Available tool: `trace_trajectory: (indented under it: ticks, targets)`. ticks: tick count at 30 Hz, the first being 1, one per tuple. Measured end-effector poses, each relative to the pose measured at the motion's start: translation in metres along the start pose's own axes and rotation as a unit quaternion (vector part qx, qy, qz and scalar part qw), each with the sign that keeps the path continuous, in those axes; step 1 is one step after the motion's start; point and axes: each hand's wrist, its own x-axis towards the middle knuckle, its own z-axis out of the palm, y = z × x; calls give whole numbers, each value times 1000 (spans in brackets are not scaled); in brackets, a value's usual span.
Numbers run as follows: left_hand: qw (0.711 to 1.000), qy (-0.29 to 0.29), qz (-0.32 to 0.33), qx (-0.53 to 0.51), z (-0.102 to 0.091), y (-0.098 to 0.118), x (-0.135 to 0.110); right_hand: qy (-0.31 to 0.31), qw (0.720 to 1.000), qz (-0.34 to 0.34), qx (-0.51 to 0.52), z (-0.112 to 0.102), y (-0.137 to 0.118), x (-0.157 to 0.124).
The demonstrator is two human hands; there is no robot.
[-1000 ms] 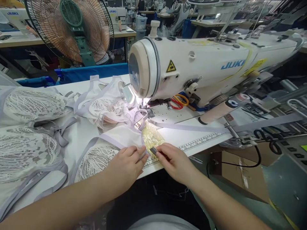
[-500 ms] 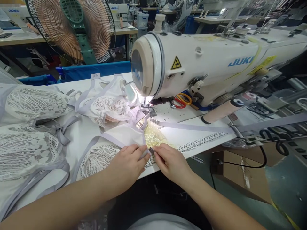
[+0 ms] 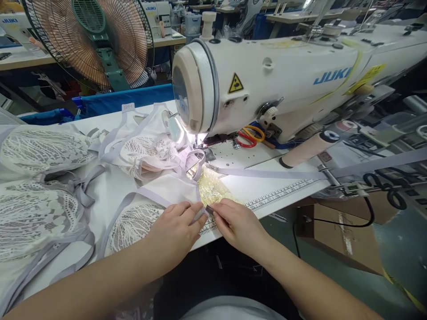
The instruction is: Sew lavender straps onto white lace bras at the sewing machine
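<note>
My left hand is closed on the lilac-edged band of a white lace bra at the table's front edge. Close beside it, my right hand pinches a small dark grey piece between thumb and finger, at the band's edge. The fingers hide most of that piece, so its kind does not show. Behind the fingertips lies crinkled yellowish film. A lilac strap loop stands by the sewing machine's lit needle area, and a lilac tape runs off to the right.
More lace bras cover the table's left side. Red and orange-handled scissors lie under the machine arm. A thread cone rests at the right, above a printed ruler. Behind stand a fan and a blue cloth bin.
The whole view has shifted slightly, with the machine and fan now a little further left and up. My hands keep nearly the same grip, and the dark piece sits lower between the fingers.
</note>
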Motion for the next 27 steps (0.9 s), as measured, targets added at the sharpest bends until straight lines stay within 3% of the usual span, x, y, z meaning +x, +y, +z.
trace_trajectory:
  ticks: [15, 27]
  targets:
    - [1000, -12, 4, 14, -1, 0, 2, -56, 998, -21, -27, -7, -1, 3]
    - [999, -35, 0, 12, -2, 0, 1, -44, 999, -10, 18, -5, 4, 2]
